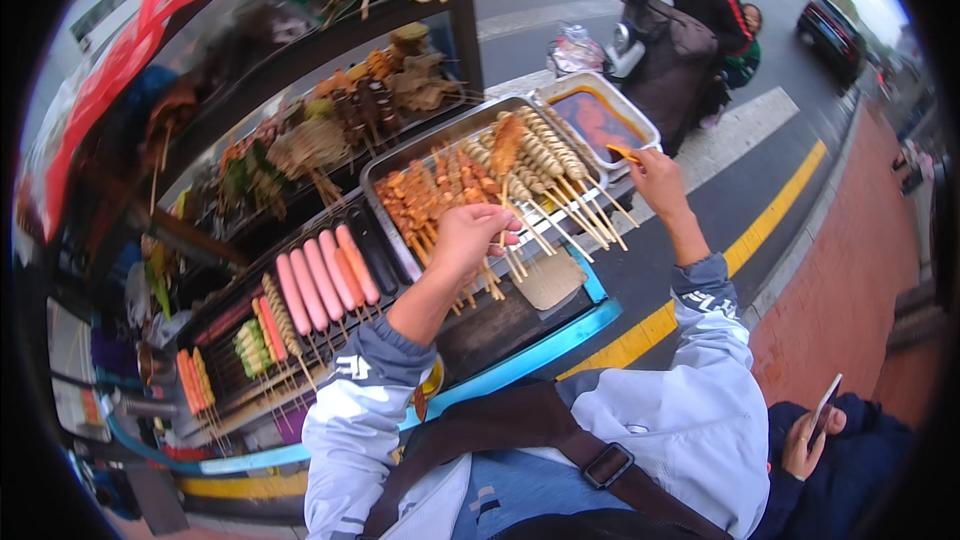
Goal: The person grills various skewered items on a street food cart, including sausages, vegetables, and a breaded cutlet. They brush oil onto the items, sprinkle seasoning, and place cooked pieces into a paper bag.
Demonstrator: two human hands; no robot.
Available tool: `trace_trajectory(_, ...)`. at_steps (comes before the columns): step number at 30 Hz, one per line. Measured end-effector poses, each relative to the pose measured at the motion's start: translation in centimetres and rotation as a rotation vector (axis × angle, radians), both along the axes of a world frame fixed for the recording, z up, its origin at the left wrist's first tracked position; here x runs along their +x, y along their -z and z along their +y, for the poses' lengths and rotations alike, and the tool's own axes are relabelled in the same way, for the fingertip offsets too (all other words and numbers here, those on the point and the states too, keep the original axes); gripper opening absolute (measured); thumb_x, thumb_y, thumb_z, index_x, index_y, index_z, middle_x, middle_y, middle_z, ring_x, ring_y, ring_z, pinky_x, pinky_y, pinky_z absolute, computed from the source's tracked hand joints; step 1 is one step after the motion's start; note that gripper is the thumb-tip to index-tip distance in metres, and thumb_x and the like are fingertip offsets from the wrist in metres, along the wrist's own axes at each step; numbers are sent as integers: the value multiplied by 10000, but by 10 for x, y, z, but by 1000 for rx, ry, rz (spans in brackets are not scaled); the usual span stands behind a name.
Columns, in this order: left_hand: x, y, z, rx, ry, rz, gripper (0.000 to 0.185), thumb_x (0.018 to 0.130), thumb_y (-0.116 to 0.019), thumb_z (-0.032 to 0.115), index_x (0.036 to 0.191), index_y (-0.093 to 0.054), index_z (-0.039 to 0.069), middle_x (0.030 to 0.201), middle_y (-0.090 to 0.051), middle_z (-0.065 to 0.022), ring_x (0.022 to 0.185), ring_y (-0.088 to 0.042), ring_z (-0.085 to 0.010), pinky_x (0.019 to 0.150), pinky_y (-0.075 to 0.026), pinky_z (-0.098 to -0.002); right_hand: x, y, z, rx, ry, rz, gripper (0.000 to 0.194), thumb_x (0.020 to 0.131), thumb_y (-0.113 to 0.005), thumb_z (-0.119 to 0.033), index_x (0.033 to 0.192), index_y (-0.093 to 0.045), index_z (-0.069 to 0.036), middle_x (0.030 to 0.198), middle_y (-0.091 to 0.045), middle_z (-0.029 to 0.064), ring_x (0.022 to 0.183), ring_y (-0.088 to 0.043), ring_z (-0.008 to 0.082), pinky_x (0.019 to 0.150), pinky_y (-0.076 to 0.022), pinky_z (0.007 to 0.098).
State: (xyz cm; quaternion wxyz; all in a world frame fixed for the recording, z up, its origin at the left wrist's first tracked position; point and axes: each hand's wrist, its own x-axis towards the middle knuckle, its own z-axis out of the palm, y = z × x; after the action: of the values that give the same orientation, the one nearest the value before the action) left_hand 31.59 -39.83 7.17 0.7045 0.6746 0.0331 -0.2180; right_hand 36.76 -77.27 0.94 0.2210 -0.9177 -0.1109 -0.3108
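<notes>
My left hand (472, 236) grips the wooden stick of a skewer with a flat, reddish-brown piece of food (508, 144), raised over a metal tray (367, 184). Beneath it in that tray lie spiral-cut skewers (551, 146) and reddish meat skewers (412, 199), their sticks jutting over the near edge. My right hand (660, 180) holds an orange, flat-looking utensil (621, 153) at the near right corner of a white rectangular tub (649, 120) of dark red sauce (596, 116). How far the utensil reaches into the sauce is unclear.
Pink sausages (304, 289) and other skewers lie on a roller grill (225, 367) at left. Skewers fill the cart's shelves (352, 127). A blue rail (525, 345) edges the cart. People on a scooter (667, 52) are beyond the tub; a person holding a phone (825, 409) is at right.
</notes>
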Motion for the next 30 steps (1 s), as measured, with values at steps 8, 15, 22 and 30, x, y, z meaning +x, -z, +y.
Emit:
trace_trajectory(8,-1,1,2,2,-16,5,223,1021,-666,183,1138,-706,-3,1001,-775,-88,801,-724,-113,636,-532,-238,-5,4,2,-64,24,-50,138,867,-725,-115,994,-694,-72,863,-673,138,799,-682,358,722,-553,459)
trace_trajectory(15,-4,-1,5,-3,-11,-18,220,1020,-670,185,1121,-706,-7,994,-774,-92,803,-726,-125,641,-532,-244,-5,3,3,-81,48,24,185,872,-730,-123,1042,-727,-51,915,-707,141,823,-704,341,721,-564,438)
trace_trajectory(22,-6,1,5,8,-3,-26,231,1027,-668,193,1134,-711,-7,988,-773,-79,791,-716,-103,628,-534,-229,-4,-1,6,-98,45,32,190,878,-733,-136,1049,-722,-53,892,-691,141,819,-695,343,718,-560,442)
trace_trajectory(30,-6,0,2,10,0,-32,227,1027,-659,181,1131,-705,-15,996,-773,-96,801,-722,-122,638,-528,-239,-2,3,7,-120,39,-5,186,877,-739,-121,1048,-717,-50,879,-684,149,817,-697,347,706,-559,442)
